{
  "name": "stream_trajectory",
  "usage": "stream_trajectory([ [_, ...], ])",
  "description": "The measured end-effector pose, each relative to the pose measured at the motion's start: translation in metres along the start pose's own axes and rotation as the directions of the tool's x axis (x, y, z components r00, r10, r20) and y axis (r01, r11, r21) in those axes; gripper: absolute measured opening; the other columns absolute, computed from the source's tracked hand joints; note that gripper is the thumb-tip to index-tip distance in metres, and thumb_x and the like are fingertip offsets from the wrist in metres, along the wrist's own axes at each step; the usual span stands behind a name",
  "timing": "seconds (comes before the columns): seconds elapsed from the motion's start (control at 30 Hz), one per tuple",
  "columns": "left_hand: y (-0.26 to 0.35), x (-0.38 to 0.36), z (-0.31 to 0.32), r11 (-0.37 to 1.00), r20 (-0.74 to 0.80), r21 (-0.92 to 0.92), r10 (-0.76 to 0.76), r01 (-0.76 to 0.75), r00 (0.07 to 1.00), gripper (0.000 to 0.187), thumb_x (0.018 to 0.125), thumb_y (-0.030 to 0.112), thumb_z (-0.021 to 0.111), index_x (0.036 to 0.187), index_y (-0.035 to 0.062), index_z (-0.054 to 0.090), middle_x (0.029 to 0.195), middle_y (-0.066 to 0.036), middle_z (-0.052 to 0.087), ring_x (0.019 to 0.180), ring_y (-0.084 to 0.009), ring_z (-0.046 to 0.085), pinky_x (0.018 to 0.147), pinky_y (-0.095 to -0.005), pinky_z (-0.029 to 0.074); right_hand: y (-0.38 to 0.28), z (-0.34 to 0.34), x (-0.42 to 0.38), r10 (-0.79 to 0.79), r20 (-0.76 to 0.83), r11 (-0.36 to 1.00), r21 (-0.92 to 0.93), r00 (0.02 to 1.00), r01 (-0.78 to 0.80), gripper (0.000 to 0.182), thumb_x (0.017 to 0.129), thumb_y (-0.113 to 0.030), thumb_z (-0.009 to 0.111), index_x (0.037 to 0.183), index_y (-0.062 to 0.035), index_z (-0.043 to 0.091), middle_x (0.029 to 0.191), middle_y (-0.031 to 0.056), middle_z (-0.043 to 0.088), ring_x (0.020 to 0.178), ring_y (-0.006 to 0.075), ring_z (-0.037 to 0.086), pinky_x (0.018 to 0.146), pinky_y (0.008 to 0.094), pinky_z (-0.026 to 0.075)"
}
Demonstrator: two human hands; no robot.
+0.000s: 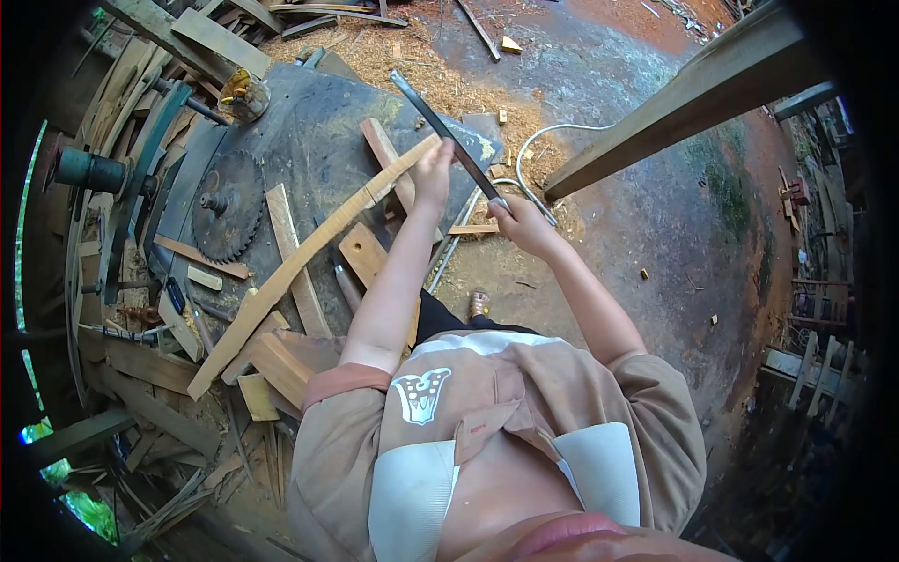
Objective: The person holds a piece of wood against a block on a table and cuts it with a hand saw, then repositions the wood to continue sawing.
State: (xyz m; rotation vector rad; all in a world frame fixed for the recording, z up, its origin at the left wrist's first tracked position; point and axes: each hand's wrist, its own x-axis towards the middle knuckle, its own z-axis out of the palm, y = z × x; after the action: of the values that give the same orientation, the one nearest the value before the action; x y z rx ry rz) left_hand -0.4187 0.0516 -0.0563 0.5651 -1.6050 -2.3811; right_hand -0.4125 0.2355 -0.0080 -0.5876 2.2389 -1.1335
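My left hand is closed around the upper end of a long, gently curved piece of wood, which slants down to the left over other boards. In my right hand is the near end of a long, narrow dark metal bar with a shiny far tip. The bar crosses just beside the wood's end and right at my left fingertips, which partly hide that spot. Beneath lies a dark worktable. A reddish board and a wooden block with a hole rest under my left forearm.
A toothed circular saw blade stands at the table's left, near a jar with yellow items. A thick wooden post slants across the right. A pale hose curls on the floor. Sawdust and scrap wood lie beyond.
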Motion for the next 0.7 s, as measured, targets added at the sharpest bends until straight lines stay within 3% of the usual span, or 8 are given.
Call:
stream_trajectory([
  [0.1, 0.012, -0.019, 0.021, 0.982, 0.062, -0.168, -0.071, 0.081, 0.996, 0.022, 0.087, 0.019, 0.057, 0.102, 0.003, 0.054, 0.089, -0.009, 0.063, 0.077, -0.0177, 0.061, 0.073, -0.028, 0.049, 0.001, -0.003, -0.01, 0.031, 0.049, 0.997, 0.065, 0.998, -0.034, 0.027, 0.089, -0.026, 0.049, 0.085, -0.0013, 0.058, 0.064, 0.0101, 0.055, 0.059, 0.0185, 0.051, 0.057, 0.0336, 0.04],
  [0.2, 0.025, -0.029, 0.032, 0.986, 0.078, -0.162, -0.018, 0.031, 0.997, 0.019, 0.086, 0.02, 0.057, 0.097, 0.0042, 0.054, 0.085, -0.008, 0.063, 0.074, -0.0165, 0.061, 0.07, -0.027, 0.05, 0.005, -0.006, -0.017, -0.022, -0.013, 0.982, 0.185, 1.0, 0.024, 0.029, 0.087, -0.03, 0.054, 0.092, -0.0011, 0.057, 0.063, 0.0036, 0.052, 0.056, 0.0131, 0.048, 0.052, 0.0301, 0.039],
  [0.23, 0.03, -0.032, 0.036, 0.982, 0.067, -0.184, -0.026, 0.038, 0.997, 0.017, 0.086, 0.02, 0.058, 0.093, 0.0054, 0.054, 0.081, -0.006, 0.062, 0.072, -0.0149, 0.061, 0.068, -0.026, 0.05, 0.003, -0.012, -0.018, 0.044, 0.081, 0.951, 0.301, 0.996, -0.066, 0.037, 0.084, -0.031, 0.058, 0.104, -0.0003, 0.052, 0.066, 0.0004, 0.051, 0.054, 0.0094, 0.046, 0.047, 0.0265, 0.037],
  [0.33, 0.035, -0.035, 0.042, 0.982, 0.052, -0.189, 0.003, 0.007, 0.999, 0.016, 0.085, 0.02, 0.058, 0.092, 0.0055, 0.055, 0.08, -0.006, 0.062, 0.07, -0.0146, 0.061, 0.067, -0.0256, 0.05, 0.005, -0.019, -0.021, 0.016, 0.07, 0.9, 0.434, 0.997, -0.045, 0.044, 0.083, -0.031, 0.06, 0.113, -0.001, 0.048, 0.065, -0.0006, 0.049, 0.052, 0.0066, 0.044, 0.044, 0.0234, 0.035],
  [0.37, 0.036, -0.036, 0.044, 0.982, 0.052, -0.188, 0.004, 0.006, 0.999, 0.016, 0.085, 0.02, 0.058, 0.092, 0.0055, 0.055, 0.08, -0.006, 0.062, 0.07, -0.0146, 0.061, 0.067, -0.0256, 0.05, 0.004, -0.026, -0.022, 0.033, 0.118, 0.924, 0.374, 0.992, -0.075, 0.052, 0.081, -0.032, 0.062, 0.119, -0.0002, 0.045, 0.074, 0.0037, 0.054, 0.062, 0.01, 0.05, 0.053, 0.0254, 0.041],
  [0.47, 0.035, -0.04, 0.051, 0.983, 0.043, -0.182, -0.025, 0.033, 0.999, 0.015, 0.085, 0.019, 0.059, 0.09, 0.0056, 0.055, 0.079, -0.006, 0.062, 0.069, -0.0144, 0.061, 0.066, -0.0254, 0.05, -0.003, -0.029, -0.028, -0.023, 0.055, 0.978, 0.209, 0.998, 0.012, 0.063, 0.077, -0.033, 0.066, 0.124, 0.0009, 0.04, 0.093, 0.0114, 0.057, 0.081, 0.0159, 0.055, 0.07, 0.028, 0.045],
  [0.6, 0.032, -0.041, 0.06, 0.988, 0.045, -0.155, -0.009, 0.016, 0.999, 0.014, 0.086, 0.017, 0.058, 0.089, 0.0038, 0.055, 0.078, -0.007, 0.062, 0.068, -0.0143, 0.061, 0.063, -0.0253, 0.051, -0.003, -0.029, -0.027, -0.115, 0.018, 0.975, 0.195, 0.993, 0.11, 0.073, 0.074, -0.035, 0.069, 0.13, -0.0022, 0.035, 0.088, 0.0061, 0.053, 0.078, 0.0133, 0.05, 0.068, 0.0254, 0.042],
  [0.7, 0.034, -0.043, 0.066, 0.988, 0.023, -0.153, 0.018, -0.014, 1.0, 0.013, 0.086, 0.015, 0.057, 0.087, 0.0022, 0.055, 0.077, -0.008, 0.063, 0.066, -0.0143, 0.061, 0.06, -0.025, 0.051, -0.008, -0.03, -0.029, -0.106, 0.002, 0.98, 0.168, 0.994, 0.104, 0.082, 0.072, -0.036, 0.071, 0.134, -0.0025, 0.03, 0.101, 0.0114, 0.054, 0.092, 0.0179, 0.05, 0.081, 0.028, 0.04],
])
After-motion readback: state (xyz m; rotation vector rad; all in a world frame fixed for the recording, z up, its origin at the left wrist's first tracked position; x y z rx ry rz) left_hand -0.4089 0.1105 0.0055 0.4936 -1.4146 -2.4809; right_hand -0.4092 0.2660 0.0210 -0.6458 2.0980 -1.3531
